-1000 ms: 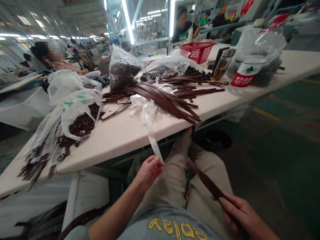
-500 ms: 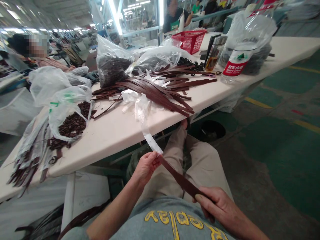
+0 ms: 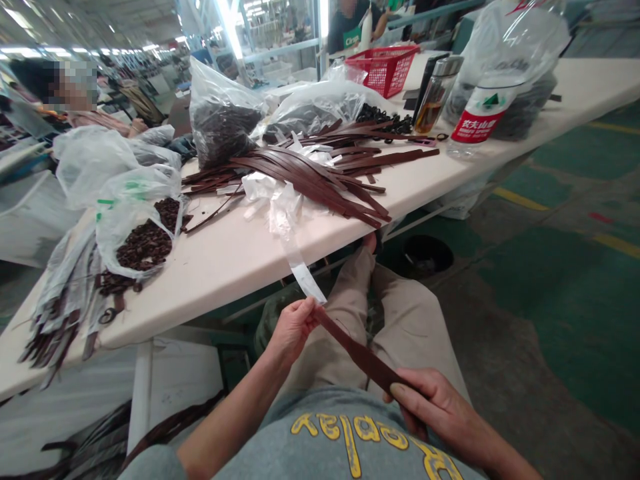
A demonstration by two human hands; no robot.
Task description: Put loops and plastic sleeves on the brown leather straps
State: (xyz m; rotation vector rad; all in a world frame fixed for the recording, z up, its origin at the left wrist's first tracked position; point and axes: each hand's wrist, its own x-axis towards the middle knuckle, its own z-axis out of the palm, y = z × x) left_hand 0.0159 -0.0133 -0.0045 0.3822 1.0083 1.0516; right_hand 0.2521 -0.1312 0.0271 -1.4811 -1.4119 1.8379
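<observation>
Brown strap [image 3: 357, 353] meets white strip [image 3: 305, 279].
Apart a second ago, now seemingly aligned at six o'clock, where my left hand [image 3: 291, 328] pinches the white strip; my right hand [image 3: 431, 397] grips the strap, five o'clock.

"What does the bottle [image 3: 479, 119] at two o'clock say?"
"Its red label [image 3: 473, 129] reads 农夫山 in white; the final character blurs."
"And the wearer's grey shirt [image 3: 280, 433], six o'clock?"
"Yellow letters [image 3: 354, 460], upside down here, apparently 'Replay'."
"The green patch [image 3: 352, 39] on a co-worker's dark shirt [image 3: 335, 37], twelve o'clock?"
"It starts 'C'; the rest is unclear."
</observation>
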